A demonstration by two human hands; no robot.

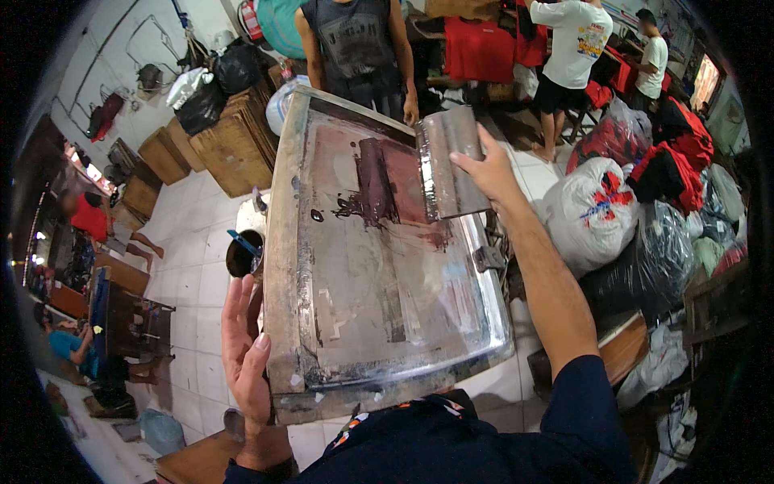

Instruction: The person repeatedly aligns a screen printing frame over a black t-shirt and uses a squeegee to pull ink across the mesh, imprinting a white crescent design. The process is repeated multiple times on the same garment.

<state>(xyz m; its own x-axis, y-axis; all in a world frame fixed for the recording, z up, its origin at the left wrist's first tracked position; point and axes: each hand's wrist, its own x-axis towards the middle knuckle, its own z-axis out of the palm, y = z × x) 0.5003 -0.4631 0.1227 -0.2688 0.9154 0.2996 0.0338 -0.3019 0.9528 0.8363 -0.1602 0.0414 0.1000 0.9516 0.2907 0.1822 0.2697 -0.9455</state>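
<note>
A wooden-framed printing screen point(286, 242) lies in front of me, tilted in view. Dark maroon ink point(376, 181) sits in a thick streak on its mesh, with smears and drops around it. My right hand point(488, 173) grips a wide squeegee point(454, 165) by its back, thumb laid across it. The squeegee stands over the screen's far right part, its blade side wet with ink. At the left edge of the frame is my left hand point(246, 347), fingers stretched out and thumb up beside the wood. Whether it touches the frame is hard to tell.
A dark pot point(243, 252) with a blue-handled tool stands left of the screen. A person point(355, 48) stands at its far end. Stuffed bags point(592, 214) crowd the right side; wooden boards point(234, 145) lean at back left. Other people work farther off.
</note>
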